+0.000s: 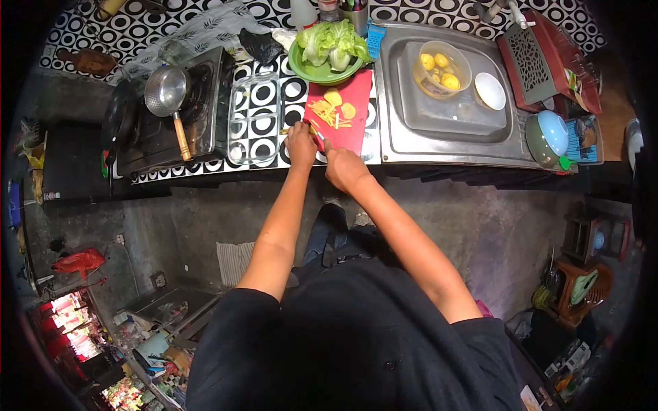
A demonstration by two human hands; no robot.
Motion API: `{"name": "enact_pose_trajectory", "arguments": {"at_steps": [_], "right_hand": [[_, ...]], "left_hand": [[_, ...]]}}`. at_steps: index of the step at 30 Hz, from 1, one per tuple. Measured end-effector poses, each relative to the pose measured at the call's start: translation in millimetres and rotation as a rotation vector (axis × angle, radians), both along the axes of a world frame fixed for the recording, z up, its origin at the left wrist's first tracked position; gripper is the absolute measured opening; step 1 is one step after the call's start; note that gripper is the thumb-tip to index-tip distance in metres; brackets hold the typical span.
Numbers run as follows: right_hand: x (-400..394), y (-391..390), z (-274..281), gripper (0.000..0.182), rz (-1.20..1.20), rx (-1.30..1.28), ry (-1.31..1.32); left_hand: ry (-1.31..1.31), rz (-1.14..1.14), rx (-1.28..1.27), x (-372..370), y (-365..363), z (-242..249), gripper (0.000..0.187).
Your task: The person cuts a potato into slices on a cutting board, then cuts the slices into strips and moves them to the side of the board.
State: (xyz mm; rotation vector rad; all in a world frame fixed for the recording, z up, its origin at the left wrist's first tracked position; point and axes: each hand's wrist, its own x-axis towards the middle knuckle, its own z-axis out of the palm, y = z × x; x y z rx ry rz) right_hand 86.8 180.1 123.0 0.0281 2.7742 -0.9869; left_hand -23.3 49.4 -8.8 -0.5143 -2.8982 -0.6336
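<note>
Looked like the cutting step, partway done: yellow-orange strips (321, 109) lay loose on the red board (363, 89), just beyond both hands, with 2 larger pieces (348, 109) near them, a bit farther forward. Right hand (345, 166) was clamped on the knife (319, 135) at the near end of the board, blade angled forward and toward the other hand. Left hand (300, 142) was at the board's left edge, fingers curled down close to the blade; couldn't tell if they were clamped on a piece, view too small. The 2 hands were near each other, not crossed. Just left of the left hand, a clear glass dish (236, 130) sat on the patterned bench (291, 89); farther left, a pan (166, 89) on the stove (209, 130). Straight ahead of the hands, past the board, was a green basin (312, 72) with leafy greens (343, 41). Well off to the right hand's right, a plastic bowl with yellow lumps (449, 81) was in the sink (394, 130). Next move, my judgement: called for left fingertips tucked back from the edge, a steady hold, short controlled right-hand strokes, and loose strips kept out of the blade's path.
</note>
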Motion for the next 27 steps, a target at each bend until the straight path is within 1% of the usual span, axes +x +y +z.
{"name": "enact_pose_trajectory", "arguments": {"at_steps": [5,8,14,17,20,23,27], "right_hand": [[-0.9,-2.5,-5.6,0.05,0.008,0.021,-0.005],[-0.5,-1.1,-11.0,0.063,-0.012,-0.003,-0.008],[0.5,-3.5,-11.3,0.064,-0.001,0.028,-0.018],[3.0,-1.1,-0.1,0.053,0.015,0.009,-0.019],[5.2,-0.6,1.1,0.054,0.007,-0.007,-0.028],[7.4,-2.3,-9.6,0.056,0.003,-0.005,-0.002],[10.9,-3.9,-21.4,0.062,-0.017,-0.013,0.009]], "left_hand": [[-0.006,0.013,-0.022,-0.7,0.9,-1.5,0.025],[0.008,0.019,-0.009,1.4,2.5,1.9,0.026],[-0.009,0.016,-0.03,0.9,2.3,2.3,0.025],[0.003,0.012,-0.013,0.5,2.0,0.8,0.025],[-0.018,0.02,-0.01,0.8,2.8,2.2,0.024],[-0.019,0.014,0.0,1.0,2.3,3.2,0.023],[0.004,0.011,0.0,0.4,1.4,-0.6,0.022]]}}
